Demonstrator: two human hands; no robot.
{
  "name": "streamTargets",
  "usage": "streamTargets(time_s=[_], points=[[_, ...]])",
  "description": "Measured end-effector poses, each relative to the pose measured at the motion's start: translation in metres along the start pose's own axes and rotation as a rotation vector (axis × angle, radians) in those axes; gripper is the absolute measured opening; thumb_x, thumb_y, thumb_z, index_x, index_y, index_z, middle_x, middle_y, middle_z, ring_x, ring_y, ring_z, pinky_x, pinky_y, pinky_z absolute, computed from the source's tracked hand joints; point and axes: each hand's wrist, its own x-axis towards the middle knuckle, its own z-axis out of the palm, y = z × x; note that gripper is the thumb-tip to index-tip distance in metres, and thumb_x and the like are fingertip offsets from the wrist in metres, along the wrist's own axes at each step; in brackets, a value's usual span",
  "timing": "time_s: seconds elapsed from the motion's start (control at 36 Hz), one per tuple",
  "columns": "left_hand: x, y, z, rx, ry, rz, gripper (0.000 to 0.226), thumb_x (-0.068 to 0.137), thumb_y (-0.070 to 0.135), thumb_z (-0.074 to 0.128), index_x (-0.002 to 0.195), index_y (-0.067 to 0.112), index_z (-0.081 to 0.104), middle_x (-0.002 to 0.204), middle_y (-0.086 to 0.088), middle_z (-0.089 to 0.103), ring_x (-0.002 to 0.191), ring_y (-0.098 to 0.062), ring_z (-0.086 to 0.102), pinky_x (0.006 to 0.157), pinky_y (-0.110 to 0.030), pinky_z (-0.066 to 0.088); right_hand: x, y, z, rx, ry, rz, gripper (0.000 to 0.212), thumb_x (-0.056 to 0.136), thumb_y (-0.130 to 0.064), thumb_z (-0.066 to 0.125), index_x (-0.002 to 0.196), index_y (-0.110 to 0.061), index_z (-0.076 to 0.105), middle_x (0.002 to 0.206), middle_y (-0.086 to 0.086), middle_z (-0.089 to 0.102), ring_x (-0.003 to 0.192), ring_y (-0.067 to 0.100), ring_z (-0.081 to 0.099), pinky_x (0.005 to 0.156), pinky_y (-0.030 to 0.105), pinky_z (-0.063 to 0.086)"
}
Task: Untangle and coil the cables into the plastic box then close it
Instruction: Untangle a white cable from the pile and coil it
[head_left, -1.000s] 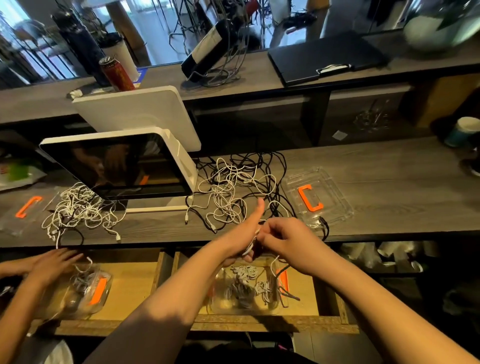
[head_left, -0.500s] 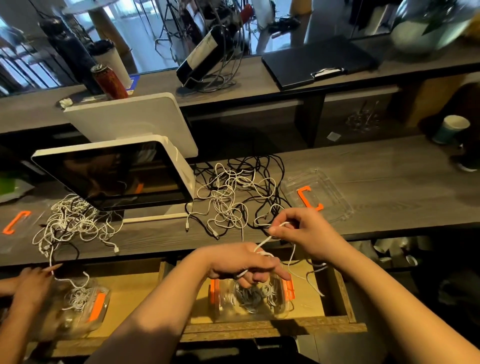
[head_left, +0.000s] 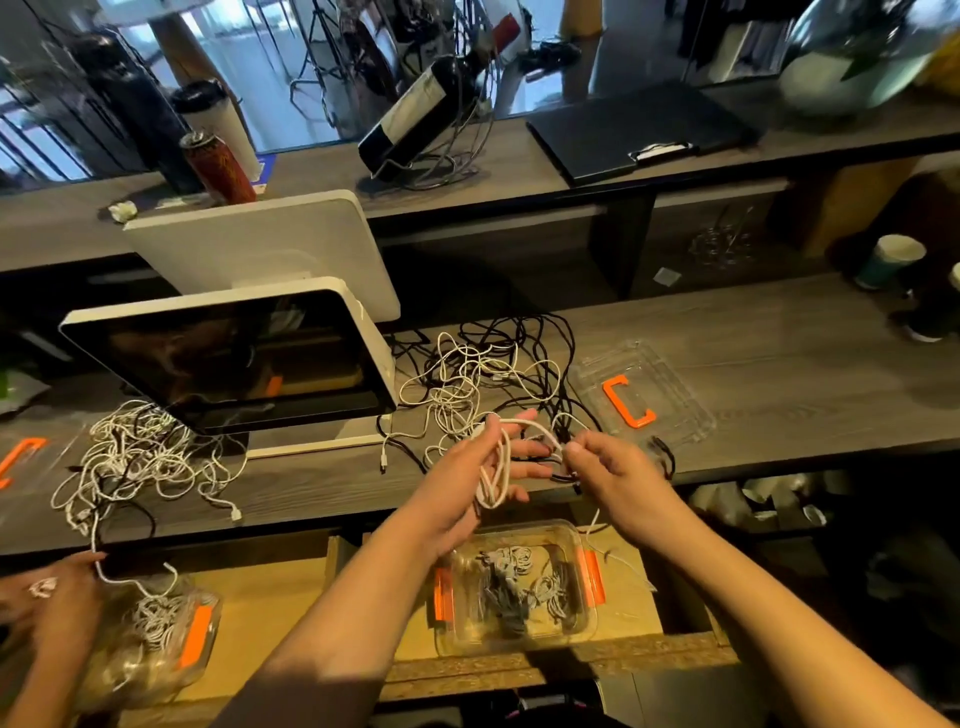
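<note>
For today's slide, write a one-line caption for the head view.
Left hand holds white cable loops, right hand pinches it, above the open plastic box.

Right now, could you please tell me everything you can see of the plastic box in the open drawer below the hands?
The plastic box is clear and rectangular, with rounded corners and an orange latch on each short side. It sits lidless and upright in the wooden drawer, directly beneath the hands. Several small coils of white and grey cable already lie inside. A loose white cable hangs past its right edge. Neither hand touches it.
</note>
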Motion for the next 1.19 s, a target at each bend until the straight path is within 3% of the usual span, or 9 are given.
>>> streamTargets(time_s=[0.19,0.28,0.36,0.56,0.75,0.89,1.03,1.11,1.19], points=[[0.002,0.007,-0.001,-0.396,0.074,0.025,0.047,0.108,0.043,0.028,0.133,0.017,0.058,0.106,-0.012,0.075,0.100,-0.022,0.073,0.090,-0.034,0.051,-0.007,-0.013,0.025,-0.066,-0.021,0.003,0.029,0.103,-0.030,0.049,0.081,-0.017,0.063,0.063,-0.007,0.053,0.057,0.001,0.047,0.057,0.029,0.038],[0.004,0.005,0.001,-0.531,0.093,0.032,0.045,0.107,0.040,0.031,0.134,0.014,0.057,0.101,-0.015,0.074,0.098,-0.023,0.073,0.086,-0.034,0.058,-0.010,-0.012,0.035,-0.108,-0.008,0.002,0.031,0.103,-0.031,0.050,0.077,-0.017,0.060,0.072,0.007,0.061,0.069,0.020,0.057,0.070,0.042,0.045],[0.007,0.002,0.001,-0.604,0.110,0.038,0.045,0.106,0.040,0.034,0.136,0.014,0.056,0.094,-0.012,0.072,0.091,-0.022,0.072,0.084,-0.033,0.060,-0.010,-0.009,0.045,-0.104,0.016,0.017,0.033,0.102,-0.033,0.050,0.074,-0.017,0.056,0.070,0.009,0.058,0.067,0.025,0.053,0.067,0.043,0.044],[0.016,0.002,-0.001,-0.539,0.186,-0.005,0.045,0.108,0.039,0.033,0.135,0.012,0.057,0.078,-0.004,0.061,0.075,-0.015,0.057,0.077,-0.028,0.050,-0.014,-0.001,0.062,-0.058,0.047,0.066,0.037,0.103,-0.029,0.050,0.065,-0.026,0.047,0.059,-0.009,0.046,0.056,0.003,0.041,0.060,0.034,0.034],[0.030,0.003,-0.001,-0.629,0.252,-0.032,0.047,0.108,0.042,0.032,0.133,0.009,0.054,0.063,0.003,0.040,0.053,-0.006,0.031,0.047,-0.018,0.030,-0.015,-0.009,0.069,-0.089,0.023,0.087,0.035,0.104,-0.029,0.046,0.072,-0.018,0.053,0.066,-0.003,0.052,0.062,0.009,0.046,0.064,0.039,0.040],[0.035,0.005,-0.014,-0.635,0.264,0.032,0.039,0.108,0.041,0.033,0.109,0.011,0.057,0.058,0.006,0.032,0.047,-0.006,0.026,0.042,-0.018,0.026,-0.018,-0.014,0.070,-0.167,-0.038,0.093,0.037,0.103,-0.036,0.046,0.076,-0.015,0.059,0.068,-0.002,0.058,0.070,0.020,0.057,0.072,0.044,0.046],[0.039,0.001,-0.031,-0.627,0.320,0.078,0.039,0.108,0.041,0.033,0.105,0.012,0.058,0.058,0.006,0.033,0.046,-0.006,0.027,0.041,-0.019,0.025,-0.023,-0.017,0.078,-0.183,-0.033,0.095,0.031,0.102,-0.035,0.048,0.081,-0.018,0.063,0.071,0.001,0.062,0.070,0.016,0.059,0.072,0.044,0.048],[0.040,-0.002,-0.034,-0.525,0.374,0.111,0.040,0.107,0.043,0.035,0.108,0.010,0.059,0.059,0.006,0.033,0.048,-0.006,0.026,0.042,-0.019,0.024,-0.026,-0.020,0.085,-0.188,-0.081,0.096,0.024,0.101,-0.036,0.050,0.087,-0.023,0.065,0.067,-0.005,0.058,0.060,0.005,0.051,0.061,0.035,0.043],[0.041,-0.001,-0.034,-0.244,0.409,0.169,0.045,0.105,0.048,0.036,0.111,0.010,0.060,0.061,0.007,0.033,0.050,-0.006,0.028,0.046,-0.020,0.026,-0.031,-0.026,0.092,-0.272,-0.120,0.076,0.018,0.101,-0.036,0.051,0.087,-0.031,0.060,0.068,-0.010,0.057,0.062,0.002,0.050,0.061,0.028,0.040]])
